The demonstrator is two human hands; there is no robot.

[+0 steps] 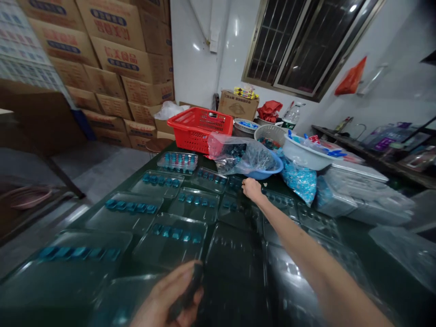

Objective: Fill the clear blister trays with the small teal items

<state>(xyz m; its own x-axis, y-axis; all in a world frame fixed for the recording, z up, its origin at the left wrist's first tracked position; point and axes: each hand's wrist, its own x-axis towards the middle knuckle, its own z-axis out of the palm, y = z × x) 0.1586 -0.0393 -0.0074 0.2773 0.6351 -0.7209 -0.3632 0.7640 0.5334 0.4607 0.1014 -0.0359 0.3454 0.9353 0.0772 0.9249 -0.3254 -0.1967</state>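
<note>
My left hand [166, 299] is low in the view, its fingers curled round something dark and smeared by motion that I cannot make out. My right hand [252, 188] reaches far across the table, fingers pinched together low over a clear plastic tray [235, 185]; anything in the pinch is hidden. Clear trays lie in rows beneath both hands. Several hold a row of small blue pieces, as in the near-left tray [80, 252] and the middle tray [177, 232]. To the right of my left hand, a clear tray [235, 263] shows no blue pieces.
Beyond my right hand stand a blue basin [267, 172] with a clear bag [241, 152] over it, a red basket [200, 129] and a white basin [303, 152]. A bag of blue-wrapped pieces [299, 179] and stacked trays [361, 188] are right. Cartons [119, 59] line the back.
</note>
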